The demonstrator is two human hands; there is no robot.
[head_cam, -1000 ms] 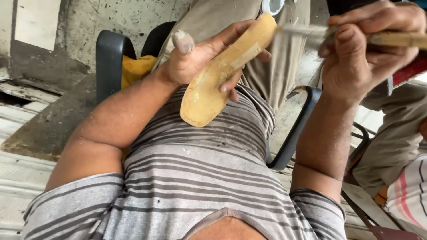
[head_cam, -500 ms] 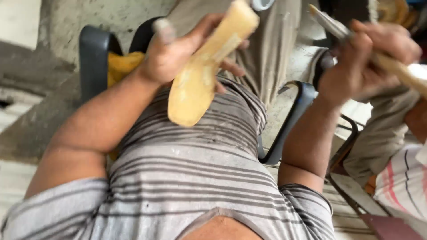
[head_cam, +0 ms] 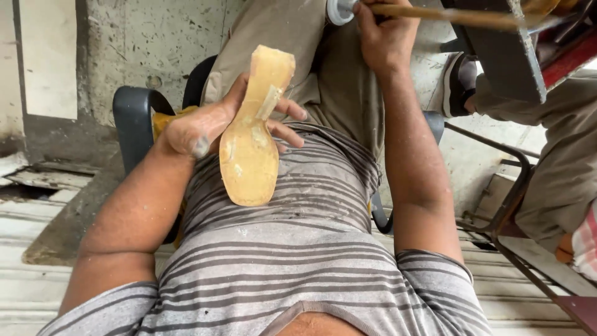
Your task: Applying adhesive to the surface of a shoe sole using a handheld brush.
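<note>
Left hand [head_cam: 205, 127] is cradling the tan shoe sole [head_cam: 250, 146] against the chest, grip wrapped around it. Right hand [head_cam: 385, 37] is pinching a wooden-handled brush [head_cam: 448, 15]. Sole is showing patchy residue; coating likely unfinished.

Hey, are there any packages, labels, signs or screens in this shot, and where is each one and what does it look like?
Pale sheet: upper left on the grey wall, a tall off-white rectangle, blank as far as shows; whether it is a sign cannot be told.
Small container: top centre, by the right hand, round with a white rim and grey middle.
No screens or labels show.
</note>
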